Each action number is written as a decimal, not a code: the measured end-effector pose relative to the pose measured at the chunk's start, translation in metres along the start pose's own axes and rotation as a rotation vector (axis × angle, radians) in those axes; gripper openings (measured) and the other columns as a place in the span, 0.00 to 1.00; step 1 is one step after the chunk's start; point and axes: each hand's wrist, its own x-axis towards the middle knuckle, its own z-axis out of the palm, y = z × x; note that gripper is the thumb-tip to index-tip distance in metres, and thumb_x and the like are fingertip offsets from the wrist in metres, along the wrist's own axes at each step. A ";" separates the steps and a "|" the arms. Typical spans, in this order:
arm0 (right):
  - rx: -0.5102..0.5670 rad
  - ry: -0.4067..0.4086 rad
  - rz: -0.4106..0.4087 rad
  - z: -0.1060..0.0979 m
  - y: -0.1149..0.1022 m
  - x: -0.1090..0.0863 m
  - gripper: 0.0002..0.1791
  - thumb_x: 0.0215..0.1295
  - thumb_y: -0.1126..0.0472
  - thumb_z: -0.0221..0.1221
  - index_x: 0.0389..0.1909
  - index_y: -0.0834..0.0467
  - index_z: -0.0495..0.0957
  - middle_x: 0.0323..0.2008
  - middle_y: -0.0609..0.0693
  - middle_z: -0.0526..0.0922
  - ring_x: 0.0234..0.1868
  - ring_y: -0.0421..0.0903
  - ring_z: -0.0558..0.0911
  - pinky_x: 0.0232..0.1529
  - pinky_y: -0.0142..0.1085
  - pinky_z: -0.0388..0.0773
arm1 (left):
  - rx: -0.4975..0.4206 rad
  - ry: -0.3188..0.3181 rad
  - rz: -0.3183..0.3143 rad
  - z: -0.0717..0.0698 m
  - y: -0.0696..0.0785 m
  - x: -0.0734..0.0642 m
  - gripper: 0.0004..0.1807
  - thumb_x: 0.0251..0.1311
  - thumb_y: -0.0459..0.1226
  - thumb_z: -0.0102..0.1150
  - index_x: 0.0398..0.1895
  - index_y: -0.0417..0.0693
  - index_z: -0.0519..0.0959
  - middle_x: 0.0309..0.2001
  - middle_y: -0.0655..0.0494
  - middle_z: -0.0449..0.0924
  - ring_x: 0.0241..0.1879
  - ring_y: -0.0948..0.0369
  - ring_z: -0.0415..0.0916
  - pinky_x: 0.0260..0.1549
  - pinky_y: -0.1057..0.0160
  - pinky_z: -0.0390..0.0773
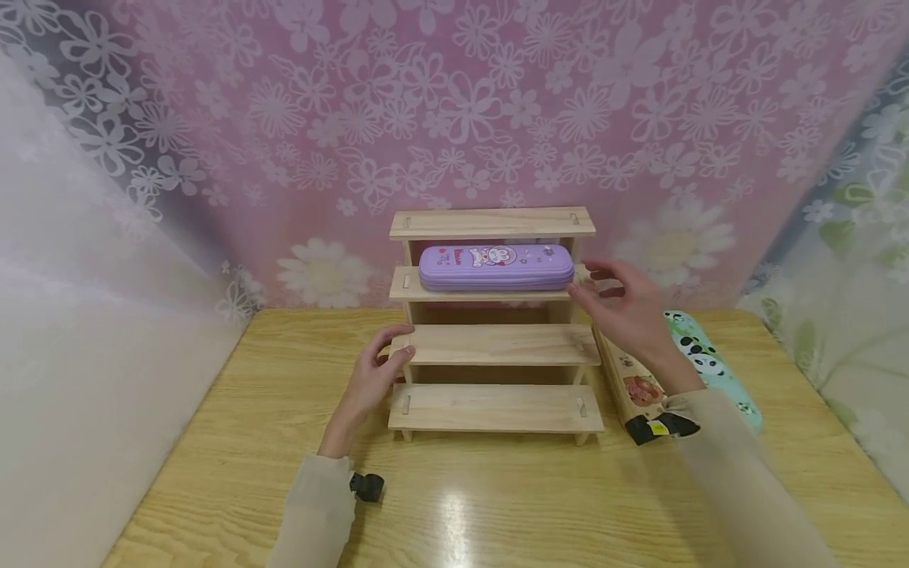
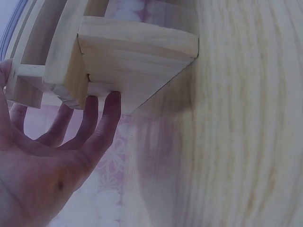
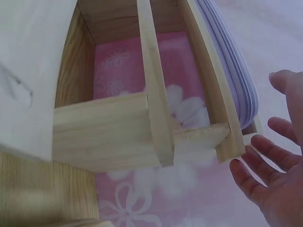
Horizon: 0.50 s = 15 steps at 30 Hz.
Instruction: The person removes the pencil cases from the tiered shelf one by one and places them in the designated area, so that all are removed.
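A four-step wooden display rack (image 1: 497,345) stands on the table. On its second step from the top lies a purple pencil case (image 1: 497,268) with a cartoon rabbit on the lid. At the rack's left side, my left hand (image 1: 376,367) grips the end of a lower step, thumb over the board and fingers against the side panel (image 2: 137,71). Beside the pencil case's right end is my right hand (image 1: 625,308), its fingers spread and loosely bent. In the right wrist view, a gap shows between that hand's fingers (image 3: 279,153) and the purple case (image 3: 236,71).
Right of the rack, partly behind my right forearm, lie a brown case with a bear picture (image 1: 642,388) and a mint-green panda case (image 1: 710,364). A pink flowered cloth (image 1: 469,102) hangs behind the wood-grain table (image 1: 454,505), with pale cloth at both sides.
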 end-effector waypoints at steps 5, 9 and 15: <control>-0.055 -0.059 0.059 0.008 -0.004 0.011 0.28 0.63 0.57 0.71 0.62 0.61 0.78 0.55 0.62 0.80 0.53 0.56 0.79 0.48 0.39 0.77 | 0.001 -0.004 -0.003 -0.001 0.001 -0.002 0.19 0.74 0.49 0.57 0.65 0.68 0.75 0.71 0.58 0.67 0.51 0.52 0.77 0.42 0.49 0.85; -0.078 -0.111 0.099 0.014 -0.006 0.016 0.33 0.64 0.53 0.70 0.67 0.60 0.75 0.55 0.65 0.73 0.55 0.59 0.73 0.53 0.49 0.74 | 0.002 -0.002 -0.003 -0.001 0.002 -0.001 0.19 0.74 0.50 0.57 0.65 0.67 0.75 0.70 0.57 0.67 0.50 0.52 0.77 0.41 0.52 0.84; -0.055 -0.140 0.128 0.022 -0.008 0.019 0.37 0.64 0.53 0.71 0.70 0.63 0.71 0.56 0.67 0.69 0.60 0.62 0.70 0.65 0.57 0.76 | 0.002 0.001 -0.007 -0.001 0.000 0.000 0.19 0.74 0.49 0.57 0.66 0.66 0.75 0.70 0.56 0.67 0.49 0.53 0.77 0.40 0.54 0.84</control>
